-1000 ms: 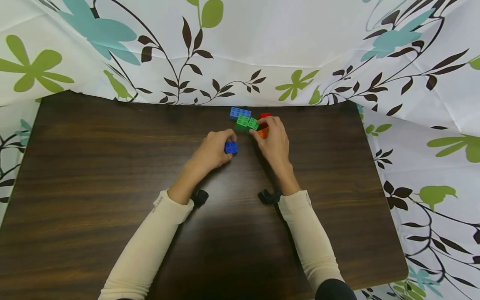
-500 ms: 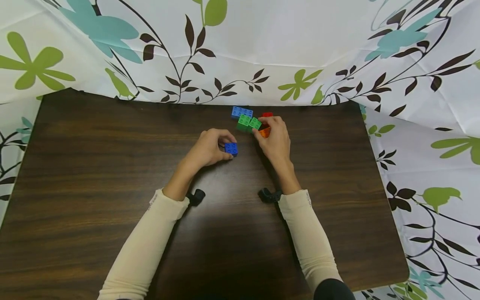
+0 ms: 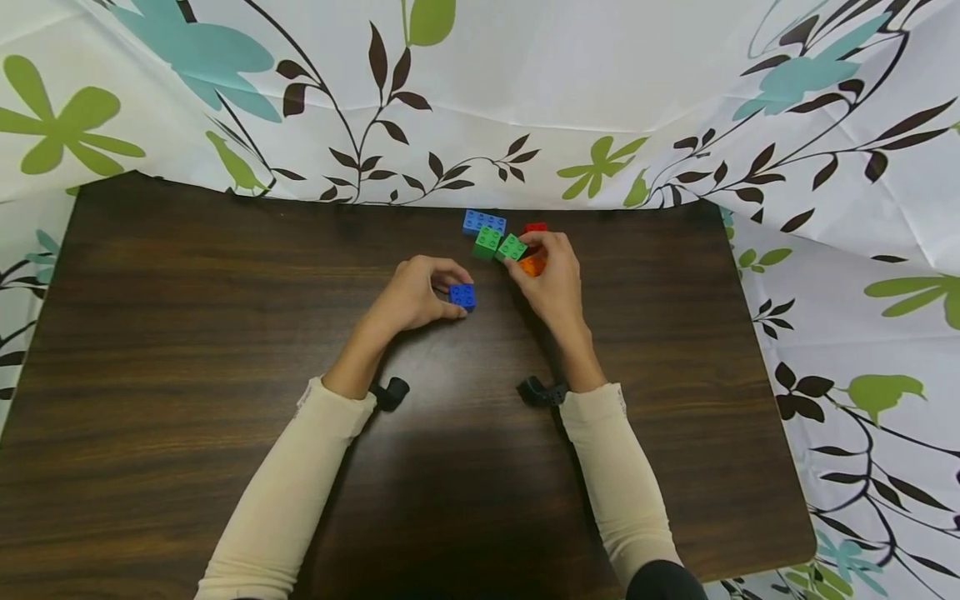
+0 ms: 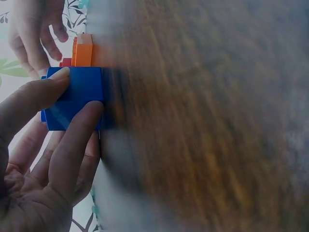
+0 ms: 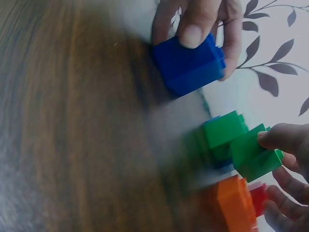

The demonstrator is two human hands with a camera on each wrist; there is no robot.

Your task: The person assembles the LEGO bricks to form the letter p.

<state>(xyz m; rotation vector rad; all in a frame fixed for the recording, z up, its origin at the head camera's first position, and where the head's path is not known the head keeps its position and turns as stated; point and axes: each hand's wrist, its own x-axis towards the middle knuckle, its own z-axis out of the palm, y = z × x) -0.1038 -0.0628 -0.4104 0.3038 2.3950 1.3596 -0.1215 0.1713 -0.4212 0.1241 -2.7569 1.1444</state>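
My left hand (image 3: 420,292) pinches a dark blue toy brick (image 3: 462,295) low over the table, with the thumb on its near side. In the left wrist view the thumb and a finger press on the blue brick's faces. Farther back, my right hand (image 3: 553,279) pinches a small green brick (image 5: 256,152) between thumb and fingers. That brick is tilted and sits right beside a second green brick (image 3: 487,242). An orange brick (image 3: 533,265) lies under the right hand, partly covered by it. Behind the fingers a red brick (image 3: 536,227) shows only in part.
A lighter blue brick (image 3: 483,221) lies behind the green ones, near the table's far edge. The dark wooden table (image 3: 225,375) stretches out on both sides. A patterned white cloth (image 3: 480,100) hangs along its back and right.
The green brick in my right hand has shifted slightly right, and a narrow gap to the other green brick now shows. My left wrist has drawn back a little; the dark blue brick stays put.
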